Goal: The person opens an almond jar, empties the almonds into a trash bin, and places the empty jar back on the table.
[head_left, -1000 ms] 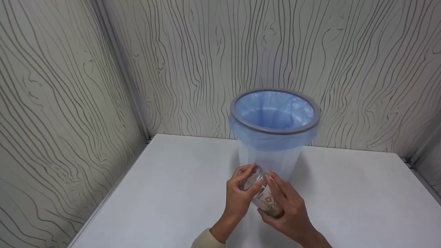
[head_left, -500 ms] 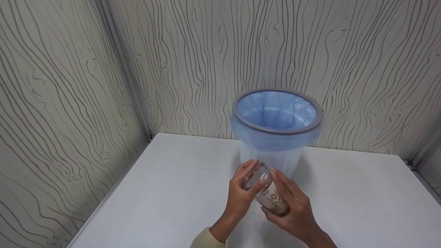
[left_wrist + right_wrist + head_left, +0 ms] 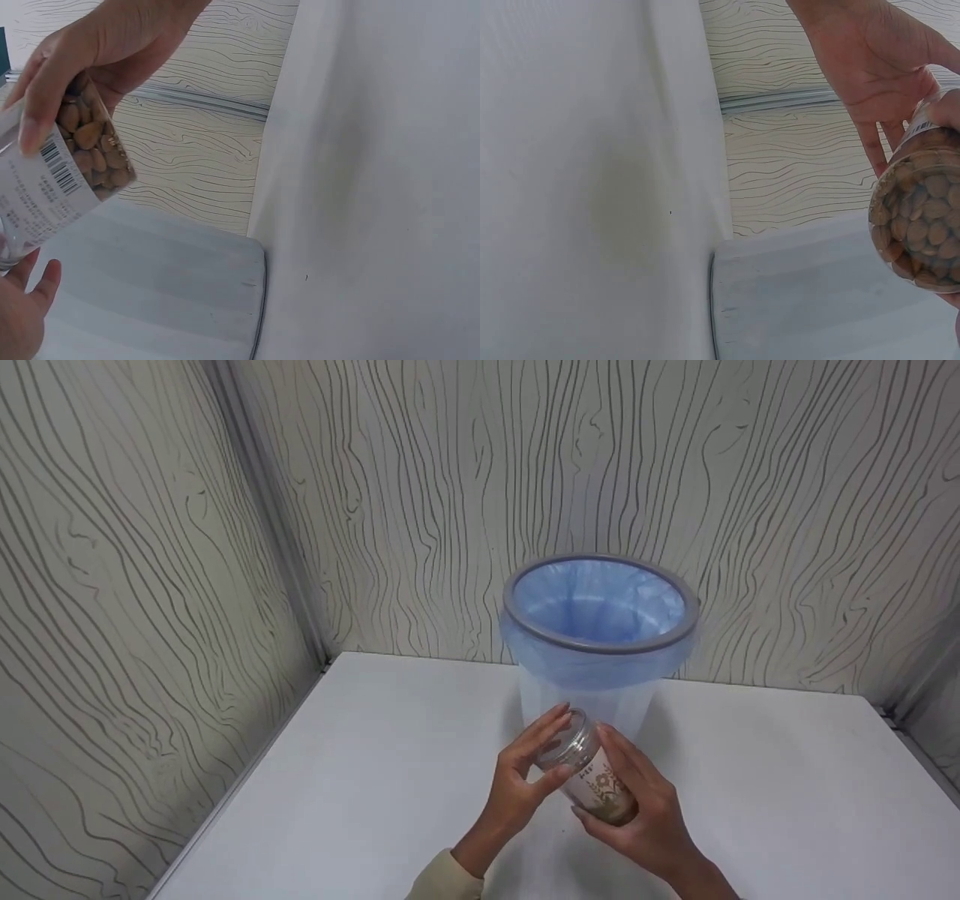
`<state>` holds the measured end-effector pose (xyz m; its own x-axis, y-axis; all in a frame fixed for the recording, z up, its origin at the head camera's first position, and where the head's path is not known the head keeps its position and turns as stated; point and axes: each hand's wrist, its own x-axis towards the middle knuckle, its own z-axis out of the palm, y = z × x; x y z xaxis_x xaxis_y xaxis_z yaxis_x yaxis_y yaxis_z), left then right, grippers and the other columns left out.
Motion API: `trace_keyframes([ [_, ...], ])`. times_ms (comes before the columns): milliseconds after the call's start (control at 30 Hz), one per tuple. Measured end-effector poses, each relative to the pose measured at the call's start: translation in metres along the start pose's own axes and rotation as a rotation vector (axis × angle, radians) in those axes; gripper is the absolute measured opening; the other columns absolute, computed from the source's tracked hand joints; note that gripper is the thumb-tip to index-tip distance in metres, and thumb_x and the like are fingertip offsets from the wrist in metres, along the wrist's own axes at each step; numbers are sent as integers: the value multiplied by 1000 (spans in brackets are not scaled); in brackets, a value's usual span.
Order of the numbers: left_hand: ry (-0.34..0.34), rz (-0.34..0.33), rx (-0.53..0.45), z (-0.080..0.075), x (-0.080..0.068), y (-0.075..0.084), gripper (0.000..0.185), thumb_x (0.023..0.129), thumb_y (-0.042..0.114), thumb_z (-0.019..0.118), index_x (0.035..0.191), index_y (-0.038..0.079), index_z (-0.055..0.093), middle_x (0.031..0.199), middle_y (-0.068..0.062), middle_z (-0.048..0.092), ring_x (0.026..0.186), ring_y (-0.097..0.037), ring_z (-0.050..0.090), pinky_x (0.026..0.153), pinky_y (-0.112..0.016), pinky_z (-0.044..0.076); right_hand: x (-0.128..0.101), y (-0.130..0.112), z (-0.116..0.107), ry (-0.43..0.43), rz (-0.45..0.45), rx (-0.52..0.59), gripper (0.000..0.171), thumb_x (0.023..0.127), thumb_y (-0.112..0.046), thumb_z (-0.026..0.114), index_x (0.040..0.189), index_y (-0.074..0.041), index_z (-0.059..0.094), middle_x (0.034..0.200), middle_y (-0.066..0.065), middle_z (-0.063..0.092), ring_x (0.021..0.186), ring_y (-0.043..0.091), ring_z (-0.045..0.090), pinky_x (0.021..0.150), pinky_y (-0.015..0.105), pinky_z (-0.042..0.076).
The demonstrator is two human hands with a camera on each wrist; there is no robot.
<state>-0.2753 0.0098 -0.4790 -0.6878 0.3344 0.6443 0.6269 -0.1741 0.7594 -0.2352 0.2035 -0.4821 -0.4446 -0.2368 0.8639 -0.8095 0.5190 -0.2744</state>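
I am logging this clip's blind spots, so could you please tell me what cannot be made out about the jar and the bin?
- Jar lid: head view, the left hand covers the top; on or off is unclear.
- Label text: head view, too small; left wrist view, cut off by the edge.
- Jar's far side: right wrist view, cut off at the right edge, right hand behind it.
- Bin bottom: head view, hidden by its blue liner and rim.
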Motion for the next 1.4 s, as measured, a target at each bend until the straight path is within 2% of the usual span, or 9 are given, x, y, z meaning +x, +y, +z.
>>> trace_keyframes([
  [200, -9, 33, -41, 0, 0, -2, 52, 100, 31, 63, 147, 10, 54, 160, -5, 41, 145, -26, 42, 111, -44, 43, 1, -1, 1, 15, 11, 49, 110, 46, -2, 98, 143, 12, 48, 144, 28, 52, 138, 13, 48, 106, 17, 40],
  [367, 8, 20, -29, -1, 2, -2, 48, 100, 28, 63, 145, 12, 57, 158, -3, 44, 146, -24, 40, 114, -43, 39, 4, -5, 0, 22, 13, 60, 110, 44, 0, 98, 141, 14, 48, 142, 30, 53, 137, 11, 49, 105, 16, 40],
  [633, 25, 17, -10, 0, 1, -2, 46, 100, 27, 64, 144, 14, 58, 157, -1, 46, 145, -24, 41, 116, -43, 36, 1, -2, 0, 14, 19, 51, 112, 45, -2, 98, 144, 12, 47, 145, 27, 52, 135, 11, 50, 105, 16, 41],
  [1133, 64, 18, -13, 2, 1, 2, 43, 100, 18, 63, 142, 10, 60, 154, -4, 49, 143, -24, 44, 115, -42, 37, 2, 1, 0, 1, 4, 47, 111, 48, -6, 98, 145, 11, 46, 147, 25, 51, 138, 14, 49, 105, 18, 42],
  [1400, 76, -10, -10, 3, -1, 5, 42, 101, 19, 63, 142, 12, 60, 154, -1, 49, 144, -23, 43, 115, -41, 36, 0, 1, 0, -4, 10, 45, 110, 50, -7, 98, 145, 10, 45, 147, 25, 51, 138, 15, 49, 106, 18, 42],
])
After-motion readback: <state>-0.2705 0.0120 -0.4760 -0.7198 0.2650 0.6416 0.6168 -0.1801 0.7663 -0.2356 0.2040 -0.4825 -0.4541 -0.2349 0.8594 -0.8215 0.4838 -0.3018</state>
